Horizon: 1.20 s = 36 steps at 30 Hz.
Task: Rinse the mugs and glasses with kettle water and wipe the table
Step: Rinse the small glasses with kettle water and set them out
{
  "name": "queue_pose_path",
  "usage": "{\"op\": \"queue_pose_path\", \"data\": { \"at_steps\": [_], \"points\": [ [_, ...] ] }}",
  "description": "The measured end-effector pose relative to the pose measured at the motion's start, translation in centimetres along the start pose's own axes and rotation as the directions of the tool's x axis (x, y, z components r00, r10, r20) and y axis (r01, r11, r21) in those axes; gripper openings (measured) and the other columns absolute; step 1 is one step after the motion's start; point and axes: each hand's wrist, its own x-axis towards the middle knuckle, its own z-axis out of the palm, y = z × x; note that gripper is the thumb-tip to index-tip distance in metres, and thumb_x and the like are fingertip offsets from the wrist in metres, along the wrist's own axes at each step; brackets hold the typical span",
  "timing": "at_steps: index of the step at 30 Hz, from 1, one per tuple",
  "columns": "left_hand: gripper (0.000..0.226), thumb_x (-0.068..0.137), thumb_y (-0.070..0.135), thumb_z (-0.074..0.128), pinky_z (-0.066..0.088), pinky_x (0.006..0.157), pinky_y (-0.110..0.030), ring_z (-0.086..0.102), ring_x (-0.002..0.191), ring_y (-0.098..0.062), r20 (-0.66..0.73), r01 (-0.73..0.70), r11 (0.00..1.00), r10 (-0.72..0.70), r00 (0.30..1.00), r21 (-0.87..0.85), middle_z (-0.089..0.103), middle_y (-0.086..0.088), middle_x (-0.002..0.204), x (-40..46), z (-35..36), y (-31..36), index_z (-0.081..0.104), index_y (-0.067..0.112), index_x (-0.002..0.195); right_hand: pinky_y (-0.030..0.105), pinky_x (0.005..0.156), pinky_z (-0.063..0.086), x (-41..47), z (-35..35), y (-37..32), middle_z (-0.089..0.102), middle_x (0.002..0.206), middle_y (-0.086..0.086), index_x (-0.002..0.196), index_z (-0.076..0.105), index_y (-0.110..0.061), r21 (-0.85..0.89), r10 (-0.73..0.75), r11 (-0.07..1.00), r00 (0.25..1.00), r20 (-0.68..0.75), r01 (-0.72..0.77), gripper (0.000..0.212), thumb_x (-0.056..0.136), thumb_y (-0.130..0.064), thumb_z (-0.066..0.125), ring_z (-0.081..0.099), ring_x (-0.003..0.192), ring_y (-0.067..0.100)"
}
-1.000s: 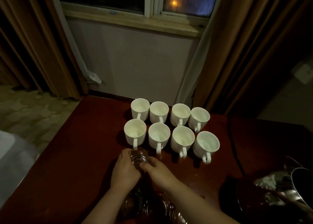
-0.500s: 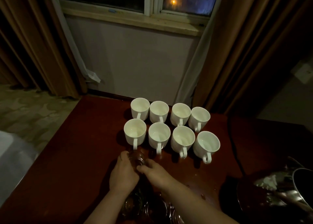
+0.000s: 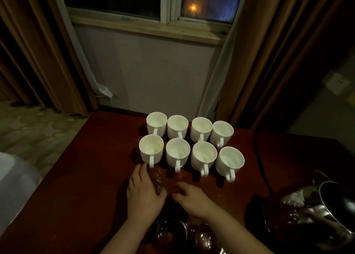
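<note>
Glassware handling notes, dim light. Clear glass (image 3: 156, 182) lying tilted or on its side at near edge of mug cluster, just below handle of front-left mug (image 3: 151, 151); cannot tell whether resting on bench (image 3: 86, 176) or lifted. Left hand (image 3: 143, 195) curled against its left flank, fingers bent round wall, apparently holding it. Right hand (image 3: 192, 198) just beside, fingers loosely spread and half-curled, touching nothing that can be made out; grip state uncertain. Eight white mugs (image 3: 192, 144) upright in two rows of four, handles toward camera, close together, some touching. More glasses (image 3: 178, 232) bunched at near edge under forearms, barely legible in shadow. Steel kettle (image 3: 317, 205) at right, lid open, well apart from mugs, dark cord (image 3: 259, 167) trailing past. Judged: glass light, rigid, thin-walled, brittle, likely slick if wet; best taken round mid-body with thumb opposite fingers, not pinched at rim. Mugs heavier, glazed, sturdy; handle the obvious hold, second hand under base when full of hot water. Risks: knocking glass against mug handle, clinking into crowded glasses below, snagging cord.
</note>
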Motion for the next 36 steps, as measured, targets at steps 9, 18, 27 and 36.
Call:
{"op": "queue_pose_path", "data": {
  "at_steps": [9,18,27,36],
  "points": [
    [0.082,0.087,0.041,0.052,0.002,0.119,-0.035,0.001,0.143,-0.012,0.315,-0.325,0.946,0.303,0.899,0.017,0.002,0.009,0.154,-4.7,1.7,3.9,-0.002,0.025,0.147,0.010,0.063,0.037,-4.7,-3.3,5.9,0.055,0.083,-0.010,0.087,0.061,-0.023,-0.075,0.090,0.993,0.996,0.001,-0.090,0.010,0.091,-0.023,0.052,0.052,0.078,0.006],
    [0.096,0.071,0.061,0.064,-0.019,0.111,-0.055,-0.007,0.145,-0.015,0.625,-0.519,0.832,0.302,0.720,0.196,0.021,0.005,0.152,-7.0,3.8,5.3,0.016,0.020,0.144,0.017,0.076,0.045,-6.8,-2.8,8.5,0.064,0.094,-0.004,0.098,0.065,-0.018,0.016,0.136,0.991,0.990,-0.027,-0.136,0.015,0.088,-0.021,0.054,0.059,0.089,0.009],
    [0.097,0.073,0.053,0.066,-0.025,0.103,-0.062,-0.004,0.145,-0.020,0.621,-0.568,0.739,0.262,0.738,0.363,0.027,-0.002,0.151,-7.6,5.3,5.7,0.014,0.015,0.145,0.024,0.083,0.047,-7.2,-1.8,9.3,0.067,0.103,0.000,0.098,0.065,-0.021,0.083,0.194,0.979,0.978,-0.078,-0.188,0.018,0.089,-0.017,0.050,0.062,0.098,0.014],
    [0.091,0.070,0.054,0.066,-0.028,0.106,-0.048,0.008,0.144,-0.012,0.582,-0.621,0.737,0.389,0.714,0.269,0.031,0.002,0.149,-8.2,5.8,5.6,0.023,0.017,0.142,0.033,0.090,0.050,-8.0,-1.9,10.0,0.070,0.103,0.002,0.101,0.069,-0.018,0.024,0.185,0.983,0.976,-0.117,-0.183,0.023,0.086,-0.015,0.052,0.064,0.097,0.015]
  ]
}}
